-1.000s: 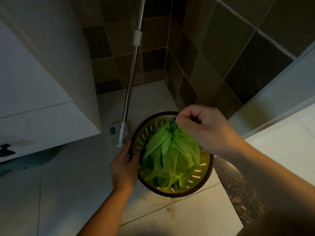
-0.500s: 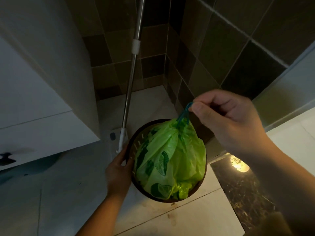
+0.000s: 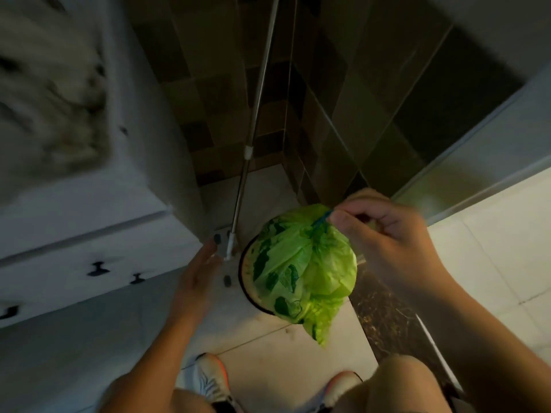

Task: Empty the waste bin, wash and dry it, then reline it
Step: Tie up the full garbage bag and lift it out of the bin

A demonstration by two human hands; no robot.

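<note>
**Green bag up and out of the bin**

The green bin bag (image 3: 304,272) hangs in the air, bulging and gathered at its neck, its tail end dangling lower toward the person's feet. It covers most of the waste bin (image 3: 243,272), and only the bin's dark rim and a strip of pale inner wall show, on the side away from the bag's neck. Whether the bag's underside touches the bin cannot be told from this angle. The right hand (image 3: 384,234) is above and to the right of the bin, fingers curled, thumb and forefinger pinching the blue drawstring (image 3: 320,220) at the bag's neck.

The left hand (image 3: 198,275) is just left of the bin, apart from its rim, fingers straight and loose, holding nothing. The picture is blurred here, so finer detail of the fingers is lost.

Just behind the bin's left edge, a mop (image 3: 238,210) has its flat head on the floor and its metal pole leaning up into the dark tiled corner. Left of the bin stands a white cabinet (image 3: 89,248) with dark knobs. The bin sits on the pale tiled floor (image 3: 268,368); near of it, two sneakers (image 3: 213,380) and bare knees show at the frame's bottom. Right of the bin runs a dark marble threshold strip (image 3: 384,317).
</note>
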